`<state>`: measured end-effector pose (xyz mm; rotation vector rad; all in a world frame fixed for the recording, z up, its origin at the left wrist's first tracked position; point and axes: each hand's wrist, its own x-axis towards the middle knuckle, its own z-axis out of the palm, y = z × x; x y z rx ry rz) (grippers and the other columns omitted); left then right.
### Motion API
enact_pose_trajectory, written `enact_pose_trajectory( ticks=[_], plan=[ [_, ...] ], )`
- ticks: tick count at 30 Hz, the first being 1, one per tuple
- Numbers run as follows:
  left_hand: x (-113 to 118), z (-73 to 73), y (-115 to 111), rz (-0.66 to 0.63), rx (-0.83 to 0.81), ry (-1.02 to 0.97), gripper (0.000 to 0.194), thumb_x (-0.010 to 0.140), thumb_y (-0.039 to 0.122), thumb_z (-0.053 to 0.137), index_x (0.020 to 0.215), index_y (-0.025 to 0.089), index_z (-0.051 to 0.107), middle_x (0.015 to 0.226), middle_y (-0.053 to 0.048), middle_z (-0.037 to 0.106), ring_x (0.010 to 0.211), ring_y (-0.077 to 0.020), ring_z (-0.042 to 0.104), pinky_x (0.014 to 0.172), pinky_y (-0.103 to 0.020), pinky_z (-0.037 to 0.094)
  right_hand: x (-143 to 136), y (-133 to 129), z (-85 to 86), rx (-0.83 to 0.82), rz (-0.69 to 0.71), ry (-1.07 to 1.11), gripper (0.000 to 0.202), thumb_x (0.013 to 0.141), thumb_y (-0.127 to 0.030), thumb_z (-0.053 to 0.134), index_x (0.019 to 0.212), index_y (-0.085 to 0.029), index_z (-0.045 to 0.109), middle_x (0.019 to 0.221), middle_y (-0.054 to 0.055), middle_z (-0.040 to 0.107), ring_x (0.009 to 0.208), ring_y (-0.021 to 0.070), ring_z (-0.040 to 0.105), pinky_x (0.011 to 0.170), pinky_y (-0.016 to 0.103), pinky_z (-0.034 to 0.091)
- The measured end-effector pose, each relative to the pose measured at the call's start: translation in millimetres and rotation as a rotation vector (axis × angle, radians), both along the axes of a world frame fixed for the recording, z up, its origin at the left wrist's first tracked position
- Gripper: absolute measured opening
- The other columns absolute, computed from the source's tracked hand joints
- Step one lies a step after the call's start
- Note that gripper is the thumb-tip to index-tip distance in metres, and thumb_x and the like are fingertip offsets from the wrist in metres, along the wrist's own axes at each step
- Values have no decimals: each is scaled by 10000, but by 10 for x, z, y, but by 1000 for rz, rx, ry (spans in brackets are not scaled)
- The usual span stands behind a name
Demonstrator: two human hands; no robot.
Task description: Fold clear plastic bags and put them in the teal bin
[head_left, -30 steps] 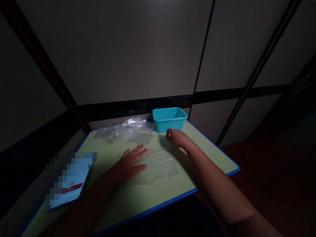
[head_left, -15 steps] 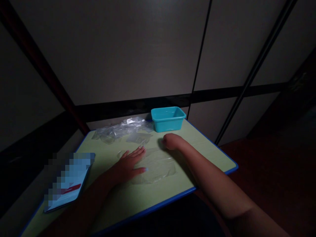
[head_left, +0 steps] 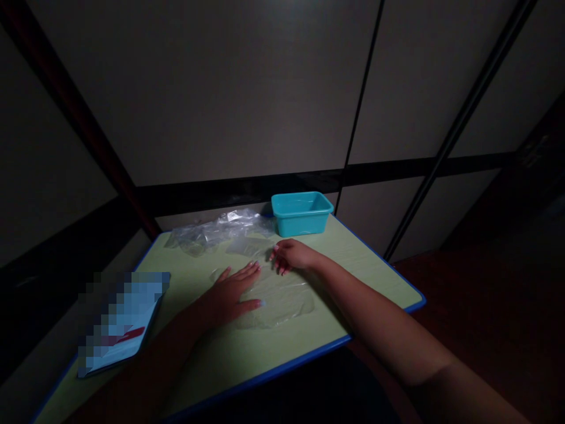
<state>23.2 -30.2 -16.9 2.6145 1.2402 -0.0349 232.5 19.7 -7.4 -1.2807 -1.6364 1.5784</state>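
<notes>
A clear plastic bag [head_left: 282, 303] lies spread flat on the light green table. My left hand [head_left: 232, 297] rests palm down on the left part of this bag, its fingers stretched and thumb apart. Over the bag's far right edge is my right hand [head_left: 295, 257], with loosely bent fingers apart and nothing visible in them. Just beyond my hands, a smaller flat piece of clear plastic [head_left: 248, 245] lies on the tabletop.
Crumpled clear plastic [head_left: 216, 231] lies along the back of the table [head_left: 375, 277]. A turquoise plastic basket [head_left: 302, 222] stands at the back right. At the left edge is a flat, partly pixelated bluish item [head_left: 128, 330]. Cabinet panels rise behind.
My right hand has shifted slightly left and turned; its fingers, earlier curled in and hidden, now show apart. My left hand stays in place on the bag.
</notes>
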Motion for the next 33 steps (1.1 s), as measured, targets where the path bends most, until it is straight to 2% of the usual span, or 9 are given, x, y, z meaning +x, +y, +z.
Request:
enact_pose_trajectory(
  ticks=[7, 10, 15, 20, 24, 27, 29, 31, 33],
  plan=[
    [-11, 15, -9, -1, -14, 4, 694, 841, 524, 407, 1429, 226, 189, 1490, -89, 144, 1372, -251, 145, 1069, -549, 100, 164, 74, 62, -9, -87, -343, 415, 950, -345, 270, 750, -121, 557, 469, 47, 590, 388, 134, 544, 447, 253, 480],
    [-21, 0, 1, -1, -13, 0, 683, 843, 520, 405, 1428, 243, 188, 1492, -81, 141, 1373, -251, 139, 1066, -554, 102, 223, 71, 95, 8, -106, -458, 434, 944, -397, 258, 854, -119, 580, 541, 82, 639, 382, 148, 540, 459, 281, 481],
    [-20, -14, 7, 8, -6, -14, 678, 855, 509, 385, 1431, 217, 178, 1493, -92, 142, 1373, -249, 138, 1069, -540, 113, 286, 40, 144, 40, -128, -556, 427, 945, -385, 251, 993, -109, 573, 570, 97, 649, 401, 144, 547, 472, 259, 473],
    [-43, -70, 38, 35, 43, -28, 682, 854, 539, 362, 1424, 199, 207, 1490, -105, 173, 1368, -269, 161, 1060, -568, 114, 313, 45, 152, 204, -114, -654, 407, 930, -395, 301, 952, -118, 598, 669, 109, 669, 411, 125, 526, 473, 241, 434],
    [-71, -74, 97, 159, 202, -146, 596, 846, 515, 370, 1347, 192, 372, 1437, -104, 342, 1320, -260, 296, 1064, -502, 210, 311, 63, 127, 416, -111, -732, 363, 932, -345, 328, 887, -130, 617, 698, 83, 668, 503, 110, 549, 546, 213, 392],
    [-101, -13, 158, 290, 339, -364, 467, 847, 444, 359, 1195, 176, 517, 1274, -89, 530, 1196, -223, 454, 1029, -386, 326, 295, 65, 106, 518, -112, -760, 353, 930, -339, 343, 875, -137, 628, 721, 68, 668, 583, 110, 565, 589, 206, 364],
    [-139, 24, 202, 382, 388, -471, 411, 842, 408, 353, 1101, 163, 558, 1145, -86, 592, 1094, -209, 524, 977, -337, 385, 284, 63, 93, 569, -121, -787, 338, 922, -342, 361, 895, -141, 632, 758, 69, 671, 628, 115, 566, 588, 205, 344],
    [-188, 36, 239, 464, 409, -470, 377, 832, 389, 365, 1047, 157, 569, 1072, -87, 603, 1027, -208, 550, 931, -315, 418, 274, 59, 84, 621, -130, -819, 319, 909, -346, 387, 913, -145, 634, 797, 73, 670, 665, 123, 563, 568, 207, 320],
    [-234, 30, 260, 520, 424, -365, 351, 820, 386, 391, 1027, 166, 570, 1052, -86, 595, 1012, -221, 545, 913, -324, 424, 268, 53, 80, 664, -129, -847, 308, 897, -354, 406, 918, -150, 635, 820, 76, 668, 681, 129, 558, 547, 212, 297]
  ],
)
